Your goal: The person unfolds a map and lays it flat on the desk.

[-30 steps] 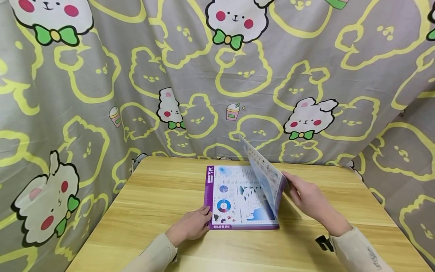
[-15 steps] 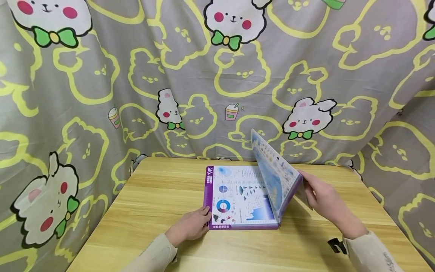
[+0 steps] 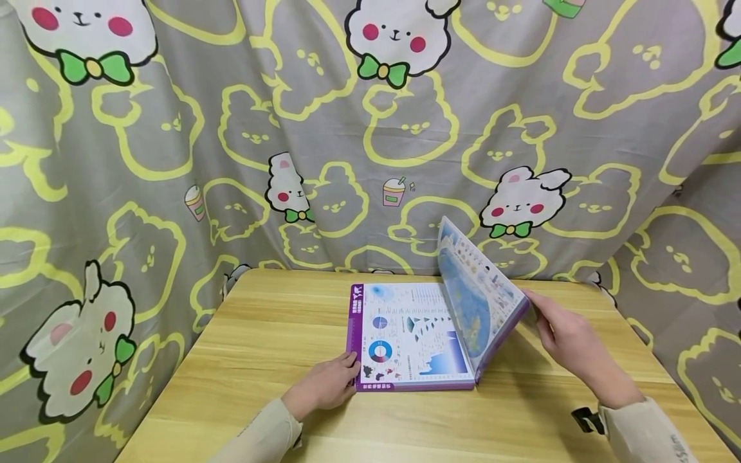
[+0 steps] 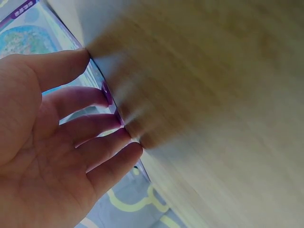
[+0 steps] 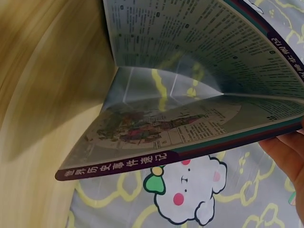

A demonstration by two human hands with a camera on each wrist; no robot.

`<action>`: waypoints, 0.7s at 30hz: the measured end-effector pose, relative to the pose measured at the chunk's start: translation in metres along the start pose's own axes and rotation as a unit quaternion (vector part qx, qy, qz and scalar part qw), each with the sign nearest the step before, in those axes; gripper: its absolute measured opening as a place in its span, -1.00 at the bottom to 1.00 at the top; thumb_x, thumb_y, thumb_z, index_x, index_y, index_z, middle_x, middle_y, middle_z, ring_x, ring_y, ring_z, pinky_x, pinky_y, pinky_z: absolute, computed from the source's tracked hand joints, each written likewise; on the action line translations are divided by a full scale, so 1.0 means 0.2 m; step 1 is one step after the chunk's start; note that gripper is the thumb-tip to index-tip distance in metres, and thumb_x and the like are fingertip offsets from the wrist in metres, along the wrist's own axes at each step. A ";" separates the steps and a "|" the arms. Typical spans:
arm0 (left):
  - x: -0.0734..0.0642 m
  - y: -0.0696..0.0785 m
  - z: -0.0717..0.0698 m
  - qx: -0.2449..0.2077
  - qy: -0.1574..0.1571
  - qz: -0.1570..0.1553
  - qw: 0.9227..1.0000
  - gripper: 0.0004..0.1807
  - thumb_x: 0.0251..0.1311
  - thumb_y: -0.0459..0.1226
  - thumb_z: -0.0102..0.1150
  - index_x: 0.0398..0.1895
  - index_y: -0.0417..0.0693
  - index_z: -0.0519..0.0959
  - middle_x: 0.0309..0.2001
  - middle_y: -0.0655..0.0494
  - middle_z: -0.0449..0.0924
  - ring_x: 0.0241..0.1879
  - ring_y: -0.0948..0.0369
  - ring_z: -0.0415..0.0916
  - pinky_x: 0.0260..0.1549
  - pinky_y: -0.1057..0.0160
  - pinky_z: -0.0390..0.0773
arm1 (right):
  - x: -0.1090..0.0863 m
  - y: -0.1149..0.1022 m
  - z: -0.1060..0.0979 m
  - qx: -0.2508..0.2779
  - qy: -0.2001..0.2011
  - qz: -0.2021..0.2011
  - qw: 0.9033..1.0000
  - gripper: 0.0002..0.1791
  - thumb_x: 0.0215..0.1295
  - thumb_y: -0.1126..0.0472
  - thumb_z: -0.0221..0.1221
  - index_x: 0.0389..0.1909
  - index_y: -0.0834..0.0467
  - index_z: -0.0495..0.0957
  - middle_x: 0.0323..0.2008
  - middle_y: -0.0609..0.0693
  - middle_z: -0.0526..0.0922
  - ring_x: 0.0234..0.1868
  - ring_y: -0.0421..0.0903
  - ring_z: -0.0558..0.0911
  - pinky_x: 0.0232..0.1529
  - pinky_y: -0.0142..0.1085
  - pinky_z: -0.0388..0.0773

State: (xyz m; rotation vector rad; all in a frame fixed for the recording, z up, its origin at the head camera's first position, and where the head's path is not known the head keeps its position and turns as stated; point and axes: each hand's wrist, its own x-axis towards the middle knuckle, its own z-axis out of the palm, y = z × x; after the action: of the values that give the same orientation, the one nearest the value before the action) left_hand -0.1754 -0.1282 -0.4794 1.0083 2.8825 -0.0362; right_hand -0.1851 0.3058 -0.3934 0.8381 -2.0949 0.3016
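A purple-edged folding chart (image 3: 399, 337), printed with maps, diagrams and text, lies on the wooden table in the head view. Its right-hand leaf (image 3: 471, 308) stands tilted up, showing a blue map inside. My right hand (image 3: 570, 337) pinches the outer edge of that raised leaf. In the right wrist view the leaf's purple border (image 5: 118, 166) carries white characters, and a second printed panel (image 5: 190, 38) spreads away from it in a V. My left hand (image 3: 327, 379) rests at the chart's left edge, fingers (image 4: 114, 166) extended and slightly bent in the left wrist view.
The wooden tabletop (image 3: 255, 360) stretches around the chart on all sides. A grey curtain (image 3: 324, 122) with rabbit prints hangs behind and beside the table. A black strap clip (image 3: 587, 421) sticks out by the right sleeve.
My right hand has moved right, drawing the raised leaf's edge with it, so the chart stands wider apart and more of the blue map shows. The left hand has stayed in place.
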 end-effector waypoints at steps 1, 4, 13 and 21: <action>0.00 0.00 0.00 0.000 -0.001 0.000 1.000 -0.45 0.25 -0.11 0.12 0.24 -0.24 0.41 0.29 -0.21 0.30 0.26 -0.07 0.28 0.20 0.06 0.35 | -0.01 0.00 -0.01 -0.003 -0.002 0.003 1.000 -0.49 0.47 0.10 -0.27 0.07 0.38 0.48 -0.20 0.23 0.63 -0.46 0.05 0.62 -0.57 -0.12 0.50; 0.00 0.00 0.00 0.000 -0.001 0.000 1.000 -0.44 0.25 -0.12 0.12 0.24 -0.24 0.41 0.29 -0.21 0.30 0.26 -0.08 0.28 0.20 0.05 0.35 | -0.02 0.02 -0.02 -0.010 -0.003 0.005 1.000 -0.49 0.47 0.10 -0.28 0.06 0.38 0.48 -0.20 0.24 0.62 -0.44 0.07 0.63 -0.57 -0.11 0.50; 0.01 -0.01 0.01 -0.004 0.004 0.001 1.000 -0.45 0.26 -0.12 0.11 0.24 -0.25 0.42 0.29 -0.21 0.30 0.27 -0.07 0.27 0.20 0.05 0.35 | -0.05 0.05 -0.04 -0.022 0.011 0.009 1.000 -0.49 0.45 0.10 -0.28 0.05 0.36 0.50 -0.22 0.21 0.63 -0.45 0.05 0.61 -0.60 -0.11 0.48; 0.00 -0.01 0.02 -0.014 -0.001 -0.006 1.000 -0.43 0.27 -0.09 0.09 0.26 -0.23 0.40 0.31 -0.19 0.28 0.29 -0.06 0.25 0.22 0.05 0.32 | -0.11 0.09 -0.05 -0.033 0.017 0.012 0.999 -0.48 0.44 0.09 -0.29 0.05 0.33 0.51 -0.23 0.19 0.64 -0.59 -0.04 0.53 -0.72 -0.21 0.36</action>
State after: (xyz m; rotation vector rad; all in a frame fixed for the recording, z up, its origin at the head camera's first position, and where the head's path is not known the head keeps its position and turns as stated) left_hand -0.1766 -0.1289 -0.4832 0.9843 2.8792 0.0011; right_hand -0.1808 0.3342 -0.4026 0.7648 -2.0726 0.2574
